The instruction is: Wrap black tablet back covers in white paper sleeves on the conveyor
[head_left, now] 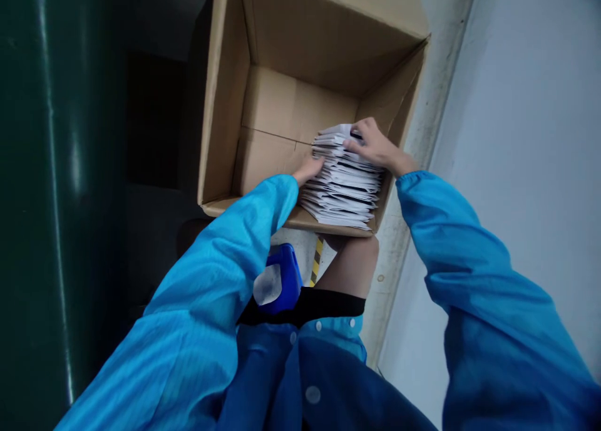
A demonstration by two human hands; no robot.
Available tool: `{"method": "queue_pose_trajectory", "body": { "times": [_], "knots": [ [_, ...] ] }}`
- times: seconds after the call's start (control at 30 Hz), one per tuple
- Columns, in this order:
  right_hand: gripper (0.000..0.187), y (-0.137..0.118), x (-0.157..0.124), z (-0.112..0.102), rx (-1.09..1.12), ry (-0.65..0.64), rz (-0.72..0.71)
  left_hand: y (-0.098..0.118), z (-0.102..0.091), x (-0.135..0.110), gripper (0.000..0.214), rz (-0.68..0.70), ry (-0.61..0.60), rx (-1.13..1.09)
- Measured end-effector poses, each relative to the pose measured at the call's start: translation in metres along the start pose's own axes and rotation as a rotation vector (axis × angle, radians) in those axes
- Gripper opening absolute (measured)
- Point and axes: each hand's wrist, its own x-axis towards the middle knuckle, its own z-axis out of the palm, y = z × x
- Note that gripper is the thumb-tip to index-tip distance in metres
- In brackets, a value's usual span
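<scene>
clasping one stack (345, 190) in one box (225, 105)

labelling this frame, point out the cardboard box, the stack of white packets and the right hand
cardboard box (291, 105): head view, bare inner panel
stack of white packets (345, 190): head view, middle of its side
right hand (375, 144): head view, back of the hand

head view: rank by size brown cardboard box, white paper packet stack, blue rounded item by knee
1. brown cardboard box
2. white paper packet stack
3. blue rounded item, smallest though nearest the camera
</scene>
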Motion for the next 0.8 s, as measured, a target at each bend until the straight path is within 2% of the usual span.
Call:
{"method": "queue_pose_trajectory", "body": {
  "times": [0.1,0.2,0.27,0.37,0.43,0.47,0.53,0.6,0.63,0.7,0.8],
  "knots": [
    [0.098,0.003,0.008,-0.011,0.045,0.155,0.1,0.017,-0.014,-0.027,0.048,0.006,0.146,0.108],
    [0.09,-0.01,0.012,-0.02,0.008,0.214,0.182,0.029,-0.018,-0.089,0.041,0.165,0.127,0.195],
    [0.084,-0.026,0.011,-0.027,-0.024,0.202,0.203,0.03,-0.015,-0.151,0.039,0.309,0.147,0.213],
    [0.082,-0.055,-0.001,-0.034,-0.042,0.219,0.158,0.021,-0.004,-0.262,0.032,0.466,0.16,0.148],
    [0.081,-0.073,-0.014,-0.03,-0.047,0.3,0.095,0.012,0.003,-0.336,0.028,0.505,0.176,0.1],
    [0.08,-0.081,-0.021,-0.024,-0.045,0.352,0.056,0.007,0.005,-0.371,0.027,0.519,0.22,0.095],
    [0.073,-0.101,-0.038,-0.006,-0.021,0.439,-0.033,-0.003,0.0,-0.439,0.025,0.522,0.43,0.163],
    [0.067,-0.125,-0.066,0.017,0.062,0.494,-0.127,-0.018,-0.018,-0.506,0.024,0.437,0.791,0.316],
    [0.065,-0.139,-0.086,0.03,0.108,0.48,-0.159,-0.029,-0.031,-0.538,0.023,0.33,0.99,0.397],
    [0.061,-0.163,-0.132,0.06,0.158,0.407,-0.161,-0.061,-0.061,-0.597,0.022,0.104,1.329,0.517],
    [0.053,-0.181,-0.196,0.111,0.214,0.344,-0.126,-0.122,-0.109,-0.662,0.018,-0.116,1.61,0.595]
  ]
}}
